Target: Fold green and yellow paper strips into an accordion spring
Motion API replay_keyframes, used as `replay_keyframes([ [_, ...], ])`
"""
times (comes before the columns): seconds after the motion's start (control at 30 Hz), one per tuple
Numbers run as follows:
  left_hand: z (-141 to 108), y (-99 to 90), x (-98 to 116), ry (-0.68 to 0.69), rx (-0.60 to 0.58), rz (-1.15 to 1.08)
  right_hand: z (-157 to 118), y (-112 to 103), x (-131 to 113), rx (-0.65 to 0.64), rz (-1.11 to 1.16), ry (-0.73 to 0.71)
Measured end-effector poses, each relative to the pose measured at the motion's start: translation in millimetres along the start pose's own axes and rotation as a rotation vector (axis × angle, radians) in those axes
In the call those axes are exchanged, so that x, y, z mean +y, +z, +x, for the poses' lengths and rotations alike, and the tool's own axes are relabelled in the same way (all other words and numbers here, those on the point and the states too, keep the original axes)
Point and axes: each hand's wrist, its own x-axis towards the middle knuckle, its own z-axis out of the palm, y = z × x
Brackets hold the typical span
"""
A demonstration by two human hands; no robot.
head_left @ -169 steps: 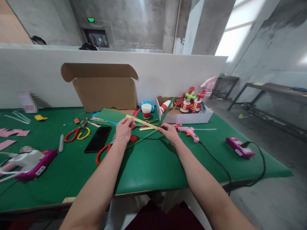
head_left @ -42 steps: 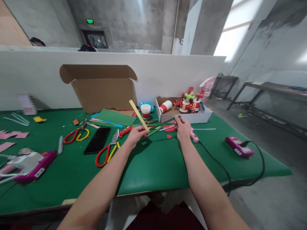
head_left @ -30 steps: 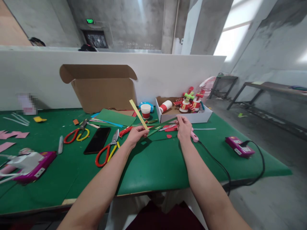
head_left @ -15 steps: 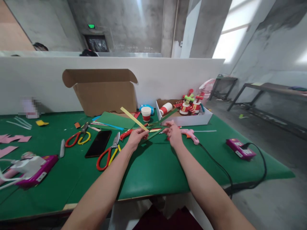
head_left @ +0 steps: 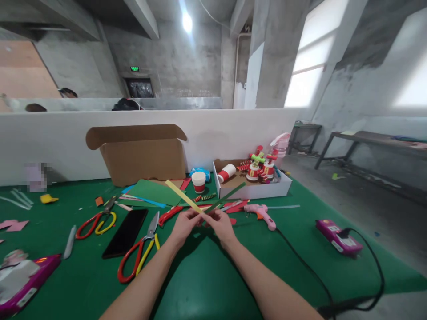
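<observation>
My left hand (head_left: 184, 225) and my right hand (head_left: 218, 223) meet over the middle of the green table, fingertips touching. Between them they pinch a yellow paper strip (head_left: 182, 194) and a green paper strip (head_left: 230, 194), which cross in a V at the fingers. The yellow one slants up to the left, the green one up to the right. Beyond the hands stands a red and white paper cup (head_left: 199, 182), with small folded paper springs (head_left: 208, 196) in front of it. Large scissors (head_left: 133, 262) lie left of my left hand.
A white tray (head_left: 253, 191) holds paper figures. Right of my hands lies a pink glue gun (head_left: 263, 214) with its cord; farther right, a purple power strip (head_left: 338, 238). Leftward are a phone (head_left: 125, 233), smaller scissors (head_left: 90, 226) and an open cardboard box (head_left: 143, 162).
My right hand has moved left to join my left hand and now pinches at the crossing of the strips. The camera view has tilted up.
</observation>
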Motion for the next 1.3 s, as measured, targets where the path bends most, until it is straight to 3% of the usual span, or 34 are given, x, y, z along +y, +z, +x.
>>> replay_keyframes([
  [0.33,1,2.1,-2,-0.012,0.031,0.009,-4,1,-4,-0.023,0.089,0.068],
  [0.77,-1,1.7,-2,-0.039,0.068,0.023,3,-6,4,-0.038,-0.093,0.055],
  [1.03,-3,5.4,-8,-0.007,-0.006,0.114,7,-14,4,0.049,-0.24,-0.001],
  [1.3,1,7.2,-17,0.0,-0.022,0.038,10,-14,2,-0.039,-0.181,-0.036],
])
